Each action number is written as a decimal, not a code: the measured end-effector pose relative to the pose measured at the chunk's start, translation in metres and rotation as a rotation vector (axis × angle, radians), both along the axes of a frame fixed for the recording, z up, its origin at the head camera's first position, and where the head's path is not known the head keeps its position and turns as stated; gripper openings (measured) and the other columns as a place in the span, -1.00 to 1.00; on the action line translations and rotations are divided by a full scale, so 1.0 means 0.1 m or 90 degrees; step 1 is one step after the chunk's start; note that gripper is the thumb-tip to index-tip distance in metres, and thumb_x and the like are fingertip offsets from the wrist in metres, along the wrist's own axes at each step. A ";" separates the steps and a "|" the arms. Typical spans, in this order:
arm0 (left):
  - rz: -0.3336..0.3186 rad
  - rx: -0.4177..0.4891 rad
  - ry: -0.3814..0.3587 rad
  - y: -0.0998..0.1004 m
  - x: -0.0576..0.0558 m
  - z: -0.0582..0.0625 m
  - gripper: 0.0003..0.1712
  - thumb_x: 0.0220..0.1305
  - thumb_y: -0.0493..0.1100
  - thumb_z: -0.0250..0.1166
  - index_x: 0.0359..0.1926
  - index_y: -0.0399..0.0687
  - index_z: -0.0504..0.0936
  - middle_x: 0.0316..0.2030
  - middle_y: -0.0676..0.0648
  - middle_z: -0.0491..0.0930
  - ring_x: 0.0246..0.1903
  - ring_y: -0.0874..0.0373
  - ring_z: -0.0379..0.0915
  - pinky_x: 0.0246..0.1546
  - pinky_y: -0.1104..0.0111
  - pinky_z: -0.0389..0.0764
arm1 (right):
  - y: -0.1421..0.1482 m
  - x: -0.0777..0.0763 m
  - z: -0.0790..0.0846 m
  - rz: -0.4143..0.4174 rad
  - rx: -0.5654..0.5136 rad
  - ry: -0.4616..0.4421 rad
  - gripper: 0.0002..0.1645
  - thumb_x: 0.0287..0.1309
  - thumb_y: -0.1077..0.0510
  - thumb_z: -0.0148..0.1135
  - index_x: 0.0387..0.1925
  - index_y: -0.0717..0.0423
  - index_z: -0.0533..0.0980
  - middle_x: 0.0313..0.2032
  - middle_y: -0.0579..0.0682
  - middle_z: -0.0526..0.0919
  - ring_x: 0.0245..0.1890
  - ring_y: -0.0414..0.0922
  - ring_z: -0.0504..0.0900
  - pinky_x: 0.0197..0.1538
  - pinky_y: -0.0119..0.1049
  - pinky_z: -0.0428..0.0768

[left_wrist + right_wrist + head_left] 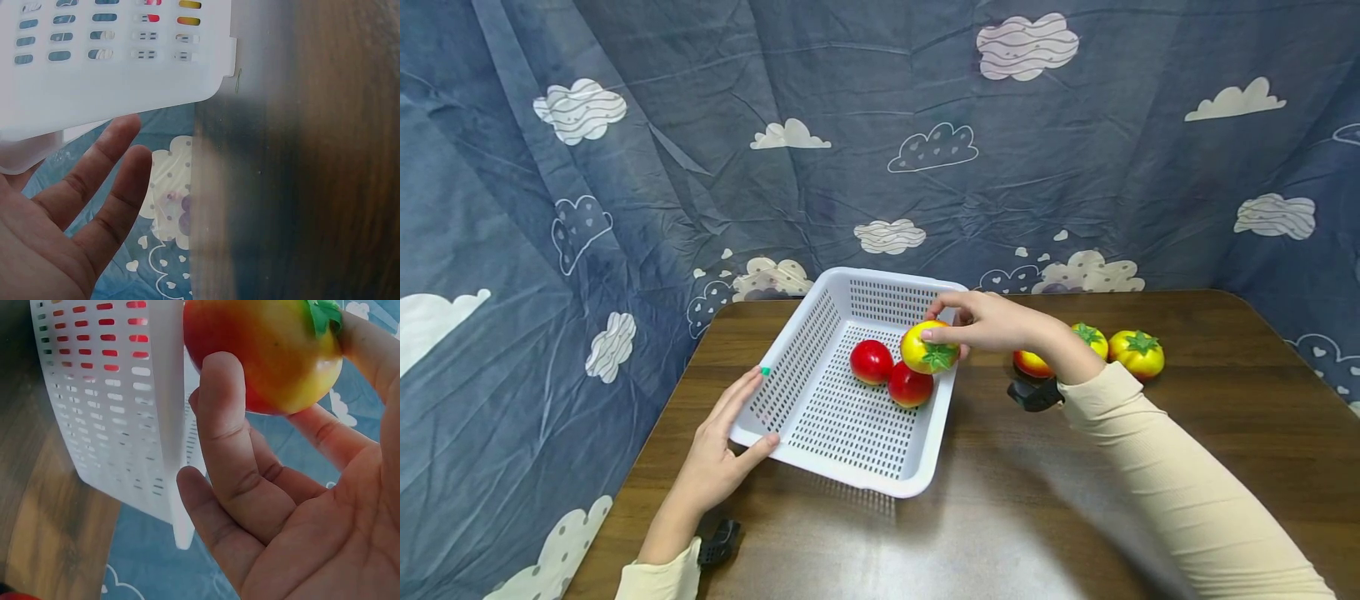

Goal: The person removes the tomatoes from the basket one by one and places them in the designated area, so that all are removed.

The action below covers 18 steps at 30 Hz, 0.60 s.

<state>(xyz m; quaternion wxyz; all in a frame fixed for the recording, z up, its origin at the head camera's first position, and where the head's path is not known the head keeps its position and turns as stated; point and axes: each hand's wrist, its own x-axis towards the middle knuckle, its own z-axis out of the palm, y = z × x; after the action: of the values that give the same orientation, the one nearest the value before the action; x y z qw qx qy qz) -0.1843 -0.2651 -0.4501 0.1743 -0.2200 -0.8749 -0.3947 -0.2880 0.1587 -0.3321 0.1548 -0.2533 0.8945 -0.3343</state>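
Touching the white basket point(942, 433): straight-fingered left hand point(718, 454). Above its right side, pinched in the right hand point(988, 321): yellow-red fruit point(916, 348), probably light, stiff, slippery; best held round the sides, clear of the leaves point(939, 358).

A dark brown, wood-grained worktop point(1247, 417) is carrying a white perforated basket point(827, 425) — and, to its right, three red-and-yellow fruits point(1138, 360) are lying near one another, two showing only in part.
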 end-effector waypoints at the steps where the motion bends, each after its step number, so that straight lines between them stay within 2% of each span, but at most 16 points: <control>1: 0.000 0.000 0.000 0.00 0.00 0.00 -0.05 0.21 -0.18 0.55 0.59 -0.06 0.39 0.61 -0.06 0.34 0.52 0.51 0.17 0.36 0.76 0.14 | 0.02 0.01 0.00 0.000 -0.002 -0.001 -0.58 0.47 -0.19 0.31 0.14 -0.05 0.56 -0.24 0.03 0.75 -0.38 -0.07 0.69 -0.21 -0.22 0.59; 6: 0.003 -0.002 -0.006 0.00 0.00 0.00 -0.05 0.21 -0.17 0.54 0.60 -0.06 0.38 0.61 -0.05 0.34 0.53 0.49 0.17 0.36 0.76 0.15 | 0.11 0.04 -0.02 -0.009 -0.003 -0.001 -0.58 0.49 -0.21 0.28 0.15 -0.07 0.56 -0.23 0.02 0.76 -0.39 -0.06 0.69 -0.20 -0.20 0.56; 11: 0.006 -0.004 -0.013 0.00 0.01 0.00 -0.05 0.22 -0.15 0.54 0.61 -0.03 0.37 0.62 -0.03 0.32 0.53 0.47 0.18 0.35 0.75 0.15 | 0.21 0.11 -0.03 -0.027 -0.004 0.008 -0.57 0.50 -0.22 0.27 0.16 -0.08 0.54 -0.26 0.01 0.74 -0.39 -0.06 0.70 -0.14 -0.15 0.62; 18: 0.005 -0.005 -0.007 0.00 0.01 0.00 -0.05 0.22 -0.16 0.54 0.60 -0.05 0.38 0.62 -0.04 0.33 0.52 0.49 0.18 0.35 0.76 0.15 | 0.33 0.20 -0.06 -0.058 -0.019 0.014 -0.57 0.50 -0.21 0.27 0.18 -0.07 0.55 -0.27 0.00 0.74 -0.40 -0.08 0.68 -0.15 -0.19 0.62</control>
<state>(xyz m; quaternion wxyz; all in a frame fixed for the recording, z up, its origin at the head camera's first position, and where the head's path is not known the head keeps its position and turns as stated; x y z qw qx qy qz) -0.1836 -0.2650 -0.4501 0.1700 -0.2150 -0.8782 -0.3920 -0.2677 0.1921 -0.3381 0.1258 -0.2180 0.9017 -0.3516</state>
